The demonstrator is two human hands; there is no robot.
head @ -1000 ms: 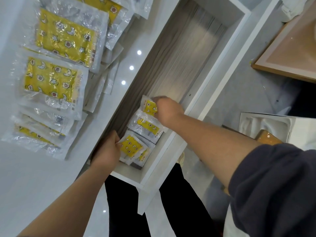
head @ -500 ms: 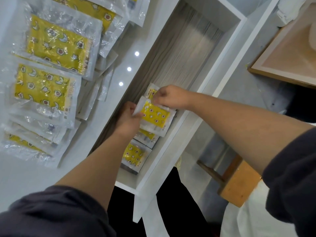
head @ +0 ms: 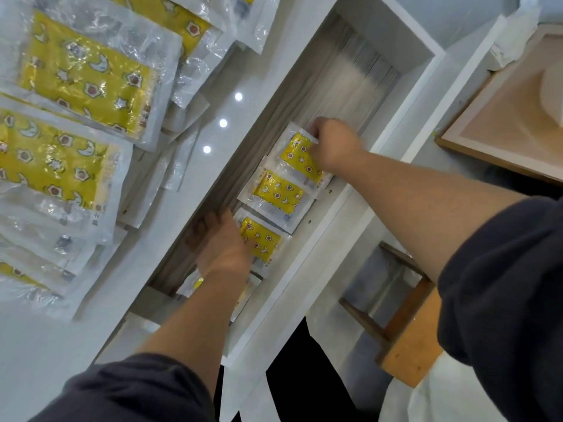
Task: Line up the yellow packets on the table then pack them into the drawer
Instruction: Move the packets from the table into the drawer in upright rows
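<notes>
The white drawer (head: 341, 220) stands pulled out, with a grey wood-grain bottom. A row of yellow star-and-moon packets lies inside it. My right hand (head: 335, 147) pinches the far edge of the farthest packet (head: 300, 161), which lies flat and overlaps the second packet (head: 278, 194). My left hand (head: 222, 245), blurred, rests flat with fingers spread on the drawer bottom, touching the third packet (head: 263, 242). A fourth packet (head: 195, 281) is mostly hidden under my left forearm. Several larger-looking yellow packets (head: 88, 77) lie overlapped in a line on the white table (head: 45, 345).
The far half of the drawer bottom (head: 350, 77) holds nothing. A wooden stool (head: 405, 345) stands on the floor right of the drawer. A wood-framed board (head: 502, 117) lies at the upper right. Dark trousers (head: 304, 376) show below the drawer front.
Both hands held one packet above the drawer; it now lies at the far end of the row under my right hand. My left hand let go and slid back toward me.
</notes>
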